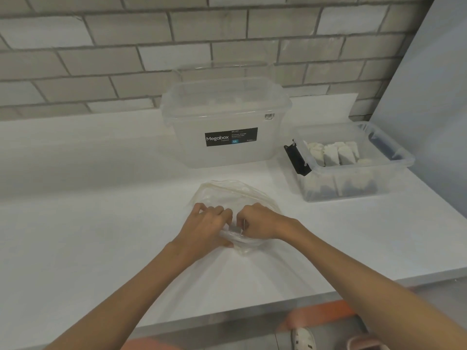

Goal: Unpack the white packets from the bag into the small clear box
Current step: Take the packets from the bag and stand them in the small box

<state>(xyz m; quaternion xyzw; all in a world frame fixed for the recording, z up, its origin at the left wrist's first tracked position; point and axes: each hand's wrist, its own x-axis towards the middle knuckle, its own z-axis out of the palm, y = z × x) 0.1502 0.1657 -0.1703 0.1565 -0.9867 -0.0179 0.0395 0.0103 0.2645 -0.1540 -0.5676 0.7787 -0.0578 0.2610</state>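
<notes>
A clear plastic bag lies flat on the white counter in the middle. My left hand and my right hand sit side by side on its near part, fingers curled into the plastic and gripping it. The bag looks flat, and I cannot see any packet inside it. To the right stands the small clear box with a black latch. Several white packets stand upright inside it in rows.
A large clear Megabox storage tub stands behind the bag against the tiled wall. The counter's front edge runs near my body, with floor and shoes below it. A pale panel rises on the right.
</notes>
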